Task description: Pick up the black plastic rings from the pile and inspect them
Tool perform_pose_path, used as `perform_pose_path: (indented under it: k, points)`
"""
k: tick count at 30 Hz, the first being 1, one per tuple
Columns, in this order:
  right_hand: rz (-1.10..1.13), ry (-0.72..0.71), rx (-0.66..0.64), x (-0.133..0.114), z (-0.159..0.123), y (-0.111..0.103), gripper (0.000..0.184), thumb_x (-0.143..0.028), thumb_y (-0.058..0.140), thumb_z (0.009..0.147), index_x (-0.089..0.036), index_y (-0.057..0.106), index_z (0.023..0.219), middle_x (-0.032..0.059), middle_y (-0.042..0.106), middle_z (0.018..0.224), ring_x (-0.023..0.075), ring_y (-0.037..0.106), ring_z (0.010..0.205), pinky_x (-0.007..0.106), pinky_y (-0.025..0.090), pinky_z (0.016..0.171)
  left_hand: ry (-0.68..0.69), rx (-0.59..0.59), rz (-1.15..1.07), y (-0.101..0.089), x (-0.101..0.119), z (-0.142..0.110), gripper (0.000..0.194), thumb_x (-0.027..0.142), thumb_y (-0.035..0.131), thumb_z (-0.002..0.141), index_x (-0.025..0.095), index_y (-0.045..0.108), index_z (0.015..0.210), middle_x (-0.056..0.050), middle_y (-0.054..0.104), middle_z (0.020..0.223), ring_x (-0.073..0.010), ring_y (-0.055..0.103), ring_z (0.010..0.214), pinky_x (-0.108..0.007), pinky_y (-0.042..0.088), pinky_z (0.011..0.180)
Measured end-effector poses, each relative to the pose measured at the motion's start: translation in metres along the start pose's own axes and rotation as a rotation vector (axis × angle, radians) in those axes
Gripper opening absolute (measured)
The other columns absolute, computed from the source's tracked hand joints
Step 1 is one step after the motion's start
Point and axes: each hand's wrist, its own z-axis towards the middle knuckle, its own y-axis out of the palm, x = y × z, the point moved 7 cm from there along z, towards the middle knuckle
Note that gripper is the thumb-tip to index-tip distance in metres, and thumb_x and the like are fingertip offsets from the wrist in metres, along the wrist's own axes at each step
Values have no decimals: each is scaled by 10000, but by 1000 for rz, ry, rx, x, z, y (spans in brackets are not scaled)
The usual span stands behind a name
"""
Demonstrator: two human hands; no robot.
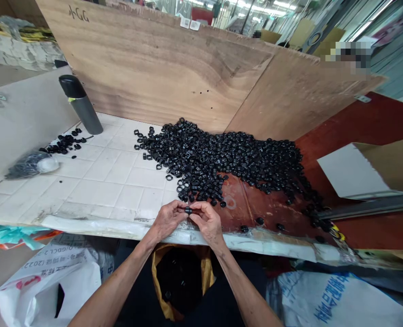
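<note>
Between both hands, just above the table's front edge, is a small black ring-shaped part (188,210). My left hand (169,219) pinches it from the left with thumb and fingertips. From the other side my right hand (206,220) closes on it the same way; whether it is one part or two joined I cannot tell. Right beyond the fingers spreads a large heap of black rings (201,159). Below the hands, at my lap, hangs an open yellow bag (157,281) with black parts inside.
A dark grey bottle (86,111) stands at the back left, near loose black pieces (63,144) and a clear plastic bag (29,164). Wooden boards (167,63) wall the back. At right are a cardboard box (354,170) and a metal bar (371,204). White sacks (48,286) flank my legs.
</note>
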Motion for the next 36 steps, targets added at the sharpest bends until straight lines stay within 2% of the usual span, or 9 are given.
perform_pose_path:
  k: [8, 14, 19, 24, 26, 28, 32, 36]
  points:
    - [45, 31, 0, 2, 1, 0, 229, -279, 766, 810, -221, 688, 1017, 57, 696, 1046, 209, 707, 945, 339, 610, 873, -3, -10, -65, 2, 0, 0, 287, 280, 771, 781, 149, 661, 1011, -49, 730, 933, -172, 696, 861, -309, 540, 833]
    - [-115, 36, -49, 5, 5, 1, 152, -324, 730, 857, -208, 740, 955, 47, 698, 949, 172, 674, 768, 278, 582, 683, 29, -14, -60, 3, 1, -1, 292, 306, 760, 805, 154, 650, 1029, -49, 723, 942, -180, 695, 871, -323, 543, 840]
    - [-122, -96, -57, -4, 4, 1, 91, -225, 744, 810, -212, 732, 899, 62, 700, 1013, 215, 683, 950, 332, 574, 852, 10, -7, -13, 2, 3, -1, 269, 258, 740, 797, 149, 664, 1031, -42, 718, 916, -162, 684, 830, -298, 531, 808]
    - [-128, 16, -18, 7, 3, -2, 294, -296, 759, 807, -207, 698, 1081, 54, 724, 973, 187, 691, 800, 309, 595, 756, 20, -8, -30, 2, 5, -1, 265, 263, 741, 804, 154, 656, 1030, -46, 732, 943, -171, 695, 861, -300, 538, 824]
    - [-189, 9, 12, 8, 3, -2, 362, -328, 736, 841, -203, 677, 1176, 40, 723, 912, 175, 681, 761, 288, 585, 728, 43, -25, -29, 3, 7, -2, 257, 276, 739, 818, 159, 651, 1029, -47, 731, 958, -177, 700, 877, -311, 545, 841]
    - [-271, -27, 21, 5, 2, 0, 350, -348, 695, 885, -201, 667, 1201, 25, 715, 852, 163, 669, 716, 267, 569, 692, 58, -39, -10, 5, 8, -3, 239, 284, 730, 833, 165, 650, 1023, -40, 726, 950, -179, 703, 882, -316, 550, 853]
    - [-353, -49, -15, -2, -1, 4, 217, -379, 600, 950, -198, 663, 1053, 17, 712, 763, 154, 661, 613, 247, 544, 614, 80, -55, 17, 6, 9, -4, 212, 274, 716, 844, 173, 660, 1022, -31, 726, 947, -174, 709, 883, -317, 556, 873]
    - [-315, -48, -66, -6, -4, 7, 240, -358, 591, 943, -194, 628, 1115, 6, 697, 746, 150, 652, 599, 233, 523, 583, 62, -27, -27, 4, 8, -4, 254, 283, 724, 835, 169, 651, 1050, -29, 733, 907, -168, 711, 820, -305, 565, 816]
